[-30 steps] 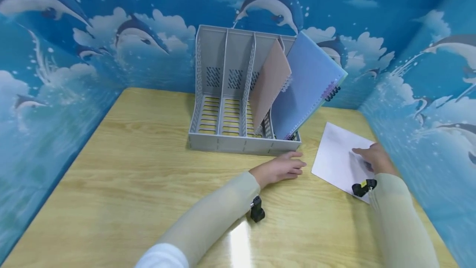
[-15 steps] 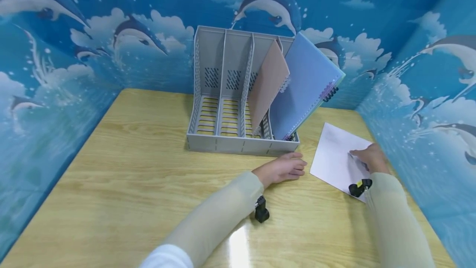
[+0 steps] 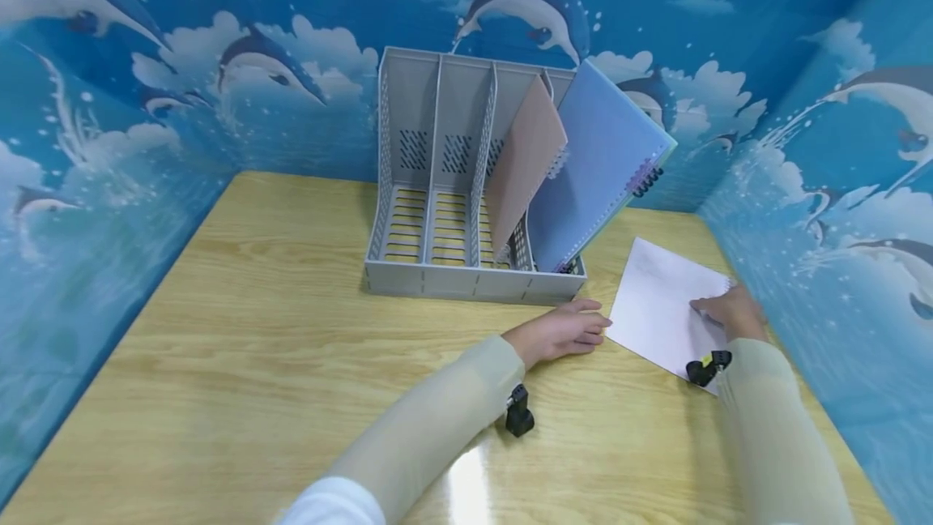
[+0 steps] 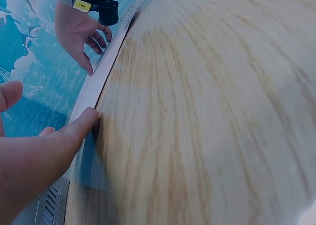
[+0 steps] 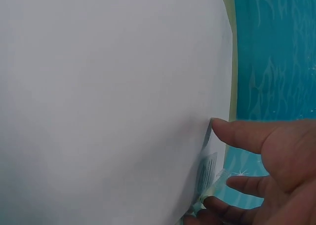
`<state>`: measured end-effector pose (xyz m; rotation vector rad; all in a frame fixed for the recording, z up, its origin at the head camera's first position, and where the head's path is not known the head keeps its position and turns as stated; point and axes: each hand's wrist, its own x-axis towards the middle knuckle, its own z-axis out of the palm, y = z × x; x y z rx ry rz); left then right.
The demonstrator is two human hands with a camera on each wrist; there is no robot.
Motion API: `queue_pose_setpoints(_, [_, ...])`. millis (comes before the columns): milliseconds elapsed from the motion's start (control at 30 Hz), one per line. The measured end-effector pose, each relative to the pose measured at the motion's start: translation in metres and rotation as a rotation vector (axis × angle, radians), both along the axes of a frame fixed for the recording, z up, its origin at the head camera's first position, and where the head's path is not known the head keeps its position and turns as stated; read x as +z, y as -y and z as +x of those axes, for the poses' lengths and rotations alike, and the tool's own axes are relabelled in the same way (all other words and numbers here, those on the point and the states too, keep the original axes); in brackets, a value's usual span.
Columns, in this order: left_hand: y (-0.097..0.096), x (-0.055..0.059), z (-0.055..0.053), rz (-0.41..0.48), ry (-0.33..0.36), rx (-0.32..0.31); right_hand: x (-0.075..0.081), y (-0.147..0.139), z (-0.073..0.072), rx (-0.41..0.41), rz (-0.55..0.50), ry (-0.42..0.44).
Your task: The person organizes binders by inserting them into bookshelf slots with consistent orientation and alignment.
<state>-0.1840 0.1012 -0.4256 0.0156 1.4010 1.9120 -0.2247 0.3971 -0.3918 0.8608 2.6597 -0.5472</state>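
A white spiral-bound notebook [image 3: 659,298] lies on the table at the right in the head view. My right hand [image 3: 732,313] is over its right side, the thumb [image 5: 232,131] touching the cover. In the right wrist view, its spread fingers [image 5: 247,185] are beside the clear coil and a barcode. My left hand [image 3: 557,333] reaches to the notebook's left corner with extended fingers, one tip at the edge. In the left wrist view, a left fingertip [image 4: 89,115] meets that edge. The notebook's underside is hidden.
Behind my left hand stands a grey file rack [image 3: 474,283] with several slots. A brown notebook [image 3: 528,164] and a blue spiral notebook [image 3: 594,160] lean in its right slots. Dolphin-printed walls [image 3: 306,128] border the wooden table [image 3: 291,330].
My left hand has moved slightly right, up to the white notebook's corner. The right hand has stayed almost in place. The rack and its notebooks have not moved.
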Motion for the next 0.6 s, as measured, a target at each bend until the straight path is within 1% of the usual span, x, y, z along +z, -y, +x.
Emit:
queue_pose_setpoints(200, [-0.0022, 0.0014, -0.0001, -0.019, -0.021, 0.017, -0.0057, -0.0022, 0.0005, 0.013, -0.003, -0.045])
queue_pose_setpoints(333, [-0.0025, 0.0009, -0.0007, -0.032, -0.036, 0.025, -0.0056, 0.0006, 0.0011, 0.008, -0.019, -0.064])
queue_pose_setpoints(433, [-0.0030, -0.0002, -0.0018, -0.035, -0.036, 0.029, -0.0031, 0.0032, 0.0020, -0.003, -0.040, -0.059])
queue_pose_setpoints(600, [-0.0043, -0.0001, -0.0031, -0.044, -0.029, 0.043, -0.0014, 0.0048, 0.0018, -0.050, -0.082, -0.044])
